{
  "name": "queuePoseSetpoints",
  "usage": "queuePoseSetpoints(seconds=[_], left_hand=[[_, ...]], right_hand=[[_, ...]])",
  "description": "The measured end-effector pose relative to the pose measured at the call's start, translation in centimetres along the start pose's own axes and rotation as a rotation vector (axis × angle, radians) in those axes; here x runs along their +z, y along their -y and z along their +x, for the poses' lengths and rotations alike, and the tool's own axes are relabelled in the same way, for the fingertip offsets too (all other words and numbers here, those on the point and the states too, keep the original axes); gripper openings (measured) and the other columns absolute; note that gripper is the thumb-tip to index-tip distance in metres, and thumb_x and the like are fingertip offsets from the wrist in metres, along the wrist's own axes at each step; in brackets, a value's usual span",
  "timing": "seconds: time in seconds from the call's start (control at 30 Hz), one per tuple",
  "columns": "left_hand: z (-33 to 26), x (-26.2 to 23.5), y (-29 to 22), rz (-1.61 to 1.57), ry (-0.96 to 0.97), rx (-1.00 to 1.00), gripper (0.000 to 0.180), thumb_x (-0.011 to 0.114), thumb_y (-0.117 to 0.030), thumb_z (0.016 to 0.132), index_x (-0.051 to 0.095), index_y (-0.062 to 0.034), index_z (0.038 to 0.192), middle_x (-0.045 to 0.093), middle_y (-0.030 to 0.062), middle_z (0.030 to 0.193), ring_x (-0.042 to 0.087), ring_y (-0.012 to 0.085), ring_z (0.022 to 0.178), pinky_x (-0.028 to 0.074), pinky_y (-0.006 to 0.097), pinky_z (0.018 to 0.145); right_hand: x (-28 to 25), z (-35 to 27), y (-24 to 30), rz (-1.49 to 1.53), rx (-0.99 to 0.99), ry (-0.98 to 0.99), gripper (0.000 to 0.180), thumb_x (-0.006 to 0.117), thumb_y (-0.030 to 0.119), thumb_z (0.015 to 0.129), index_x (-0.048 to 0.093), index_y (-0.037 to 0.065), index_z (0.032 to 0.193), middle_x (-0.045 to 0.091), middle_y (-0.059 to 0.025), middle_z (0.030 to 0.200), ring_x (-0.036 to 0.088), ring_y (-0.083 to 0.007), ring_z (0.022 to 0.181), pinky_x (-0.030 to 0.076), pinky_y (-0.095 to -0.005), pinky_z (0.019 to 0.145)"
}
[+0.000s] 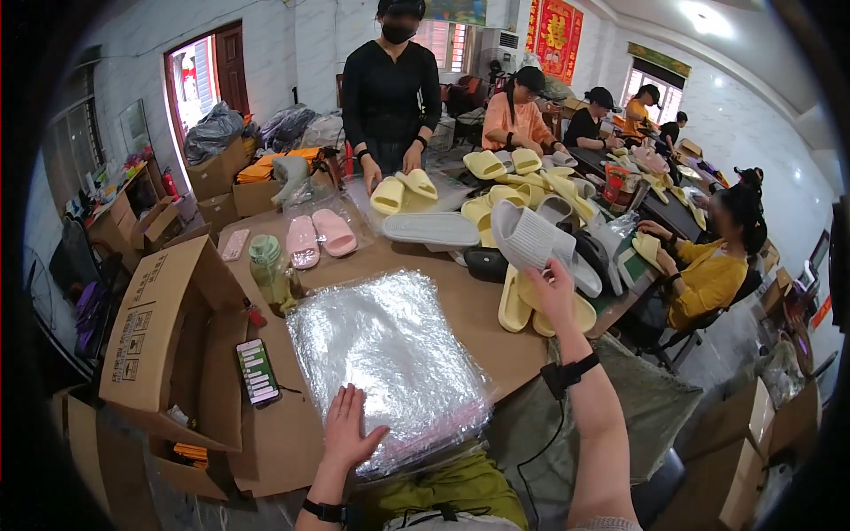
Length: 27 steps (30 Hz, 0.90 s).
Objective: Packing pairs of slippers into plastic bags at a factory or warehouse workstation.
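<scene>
Slipper point(529, 237), grey and ribbed, is gripped by the right hand point(553, 296) above the table's point(460, 305) heap of yellow slippers point(522, 305), not yet bagged, while the left hand point(347, 431) lies flat and open on the stack of clear bags point(385, 358), none pulled loose, pink pair point(319, 237) beyond.

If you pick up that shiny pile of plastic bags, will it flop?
Probably. The stack of clear plastic bags looks thin and crinkled, so it likely droops. Its glossy film probably slides apart easily; the left hand lies flat on its corner.
</scene>
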State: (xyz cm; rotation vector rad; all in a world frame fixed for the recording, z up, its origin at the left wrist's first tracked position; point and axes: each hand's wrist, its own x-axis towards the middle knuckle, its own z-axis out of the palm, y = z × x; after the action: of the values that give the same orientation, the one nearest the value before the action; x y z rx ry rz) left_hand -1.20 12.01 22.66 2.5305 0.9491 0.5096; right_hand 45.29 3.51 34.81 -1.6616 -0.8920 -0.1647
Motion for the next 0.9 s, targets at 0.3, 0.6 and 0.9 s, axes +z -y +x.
queuePoseSetpoints(seconds=[0.3, 0.6, 0.9], left_hand=[[0.1, 0.3, 0.2, 0.011, -0.068, 0.032, 0.087, 0.067, -0.056, 0.086, 0.044, 0.0028, 0.146, 0.038, 0.0276, 0.154, 0.031, 0.0422, 0.146, 0.024, 0.050, 0.120], [0.1, 0.7, 0.6, 0.018, -0.084, 0.050, 0.086, 0.066, -0.057, 0.087, 0.043, 0.0014, 0.146, 0.038, 0.0272, 0.154, 0.031, 0.0422, 0.146, 0.025, 0.049, 0.120], [-0.1, 1.1, 1.1, 0.040, -0.093, 0.087, 0.084, 0.061, -0.058, 0.091, 0.041, 0.0010, 0.148, 0.038, 0.0277, 0.153, 0.032, 0.0431, 0.145, 0.024, 0.049, 0.121]], right_hand=[[5.9, -9.8, 8.8, 0.090, 0.089, 0.361, 0.025, 0.081, 0.018, 0.083, 0.065, 0.000, 0.090, 0.055, 0.0005, 0.071, 0.047, -0.0085, 0.065, 0.041, -0.0263, 0.060], [10.4, -18.7, 7.9, -0.002, -0.108, 0.892, 0.034, 0.079, 0.027, 0.083, 0.067, -0.001, 0.099, 0.062, -0.0122, 0.080, 0.060, -0.0250, 0.070, 0.048, -0.0364, 0.066], [8.0, -17.8, 9.0, -0.202, -0.064, 0.895, 0.042, 0.081, 0.029, 0.079, 0.069, 0.001, 0.109, 0.064, -0.0157, 0.097, 0.065, -0.0282, 0.085, 0.053, -0.0382, 0.076]])
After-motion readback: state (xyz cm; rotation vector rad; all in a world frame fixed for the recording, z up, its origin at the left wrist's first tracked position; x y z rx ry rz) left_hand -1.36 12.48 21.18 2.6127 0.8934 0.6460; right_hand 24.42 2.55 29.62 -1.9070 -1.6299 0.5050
